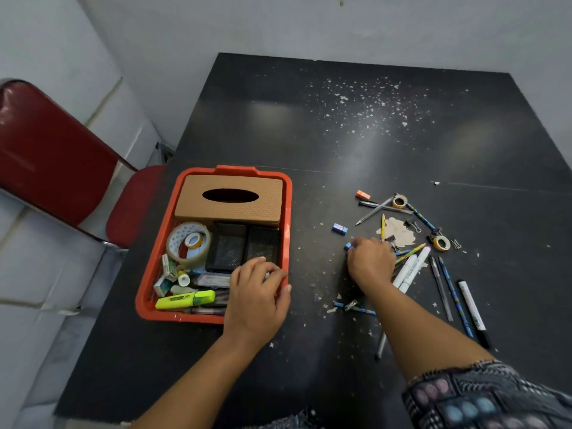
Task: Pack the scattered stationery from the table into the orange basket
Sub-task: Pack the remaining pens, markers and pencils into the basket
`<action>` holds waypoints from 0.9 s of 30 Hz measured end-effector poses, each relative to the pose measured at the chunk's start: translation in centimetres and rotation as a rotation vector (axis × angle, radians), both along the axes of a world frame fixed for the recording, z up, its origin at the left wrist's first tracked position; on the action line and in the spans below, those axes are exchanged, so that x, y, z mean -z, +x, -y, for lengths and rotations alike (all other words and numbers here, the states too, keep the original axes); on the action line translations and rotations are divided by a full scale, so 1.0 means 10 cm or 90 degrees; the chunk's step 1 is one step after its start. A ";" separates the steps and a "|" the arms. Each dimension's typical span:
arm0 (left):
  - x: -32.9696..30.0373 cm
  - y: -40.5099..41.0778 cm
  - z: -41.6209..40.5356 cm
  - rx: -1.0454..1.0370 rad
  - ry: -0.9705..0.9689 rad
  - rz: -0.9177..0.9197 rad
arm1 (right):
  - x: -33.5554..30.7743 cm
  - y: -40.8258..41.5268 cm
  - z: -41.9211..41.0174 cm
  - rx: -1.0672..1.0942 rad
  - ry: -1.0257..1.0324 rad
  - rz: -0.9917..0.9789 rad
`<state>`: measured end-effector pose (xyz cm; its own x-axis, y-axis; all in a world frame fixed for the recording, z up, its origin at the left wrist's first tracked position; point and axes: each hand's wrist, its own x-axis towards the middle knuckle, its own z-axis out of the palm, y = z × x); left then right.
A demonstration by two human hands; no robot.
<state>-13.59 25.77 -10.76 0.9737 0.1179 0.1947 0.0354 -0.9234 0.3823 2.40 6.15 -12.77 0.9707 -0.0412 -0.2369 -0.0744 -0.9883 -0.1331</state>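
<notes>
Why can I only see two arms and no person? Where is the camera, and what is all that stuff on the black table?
The camera sits on the person's head and looks down, so you see only their own arms. The left hand holds the rim of the orange basket, which already has a brown tissue box, tape rolls and a yellow highlighter inside. The right hand reaches into a scattered pile on the black table, and its fingers pinch something small and blue. Around it lie pens, pencils, white markers, binder clips and a blue eraser, still waiting to be packed.
</notes>
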 end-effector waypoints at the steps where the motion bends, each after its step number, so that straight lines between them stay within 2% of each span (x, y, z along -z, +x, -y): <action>1: -0.02 0.01 0.02 0.003 -0.020 0.002 | 0.00 -0.01 0.02 0.002 -0.001 0.004; 4: -0.10 0.00 -0.01 -0.012 -0.115 0.027 | -0.04 -0.04 -0.02 0.010 0.035 0.026; 8: -0.20 -0.08 -0.18 -0.082 -0.197 0.068 | -0.18 -0.17 -0.30 0.001 0.156 0.081; 12: -0.18 -0.27 -0.49 -0.169 -0.208 0.075 | -0.39 -0.40 -0.71 -0.052 0.315 0.162; 15: -0.13 -0.44 -0.75 -0.220 -0.182 0.102 | -0.52 -0.58 -1.05 -0.146 0.373 0.191; 20: -0.08 -0.70 -1.14 -0.298 -0.144 0.111 | -0.57 -0.91 -1.58 -0.284 0.384 0.160; 24: -0.06 -0.75 -1.34 -0.295 -0.131 0.112 | -0.48 -1.12 -1.90 -0.340 0.350 0.096; 27: -0.05 -0.71 -1.46 -0.278 -0.123 0.105 | -0.44 -1.16 -2.11 -0.362 0.307 0.098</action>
<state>-20.66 40.39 -10.29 0.7838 0.5563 0.2758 0.3276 -0.7478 0.5774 -9.24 27.27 -8.38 0.8351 0.5488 0.0382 0.4833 -0.6988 -0.5272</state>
